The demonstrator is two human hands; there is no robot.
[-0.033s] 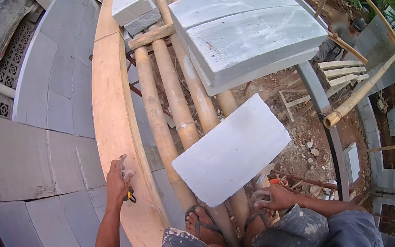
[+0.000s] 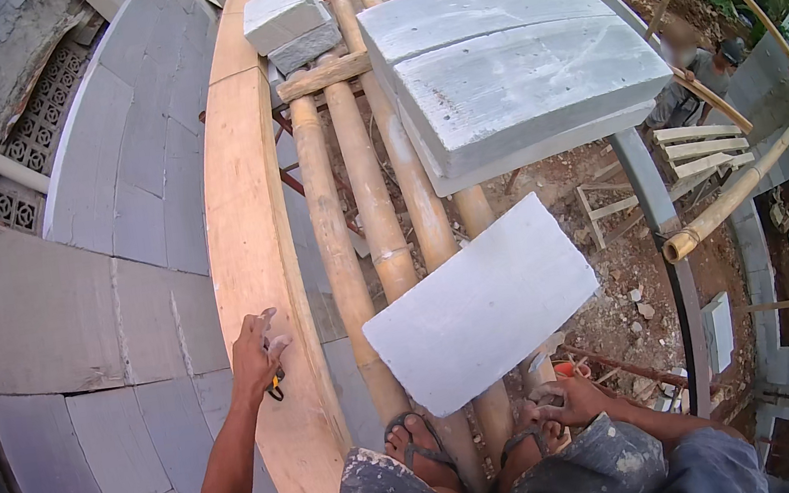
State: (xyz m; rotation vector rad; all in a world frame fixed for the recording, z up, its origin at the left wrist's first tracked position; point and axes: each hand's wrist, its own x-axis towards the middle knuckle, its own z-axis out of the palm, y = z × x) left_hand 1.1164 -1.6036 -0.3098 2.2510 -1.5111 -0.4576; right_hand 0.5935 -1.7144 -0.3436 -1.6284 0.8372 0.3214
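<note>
My left hand [image 2: 251,359] rests over the long wooden plank [image 2: 249,216], its fingers partly curled around a small yellow-and-black tool [image 2: 277,385] that is mostly hidden by the palm. Thumb and forefinger stick out past it. By my right knee, my right hand [image 2: 575,402] is closed with bent fingers; whatever it may hold is hidden. In front of my sandalled feet a pale rectangular block [image 2: 481,305] lies flat and slanted across the bamboo poles [image 2: 392,247]. Beyond it stands a stack of larger pale blocks [image 2: 521,72].
A grey block wall [image 2: 53,325] runs along the left. Smaller blocks [image 2: 286,14] sit farther off, near a wooden crosspiece [image 2: 323,76]. Gaps between poles show rubble ground below. On the right are a metal beam [image 2: 661,239], a bamboo end [image 2: 685,244] and another person [image 2: 699,78].
The scene has shifted slightly to the right in the picture. Both hands keep nearly the same places against the plank and knee; the blocks have not moved.
</note>
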